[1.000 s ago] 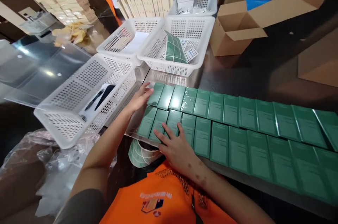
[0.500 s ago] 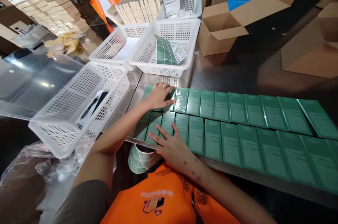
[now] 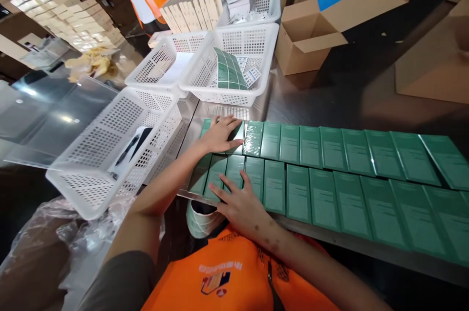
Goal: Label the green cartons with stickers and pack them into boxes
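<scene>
Glossy film, perforated plastic, polished steel

Green boxes (image 3: 322,198) carry shiny clear wrap over matt card; white baskets (image 3: 110,154) are perforated plastic; the surface (image 3: 293,100) is smooth reflective metal; far right cartons (image 3: 311,37) are plain brown matt cardboard.

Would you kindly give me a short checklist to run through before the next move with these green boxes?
1. Left hand flat on the far row of flat green rectangular boxes, at its left end: ok.
2. Right hand flat on the near row of green boxes: ok.
3. Rows lie edge to edge without gaps: ok where visible; under the hands, cannot tell.
4. Near row fully on the steel table: cannot tell; it runs close to the edge.
5. Roll of green labels within reach below the edge: ok.
6. White perforated plastic basket apart from the rows: ok.
</scene>
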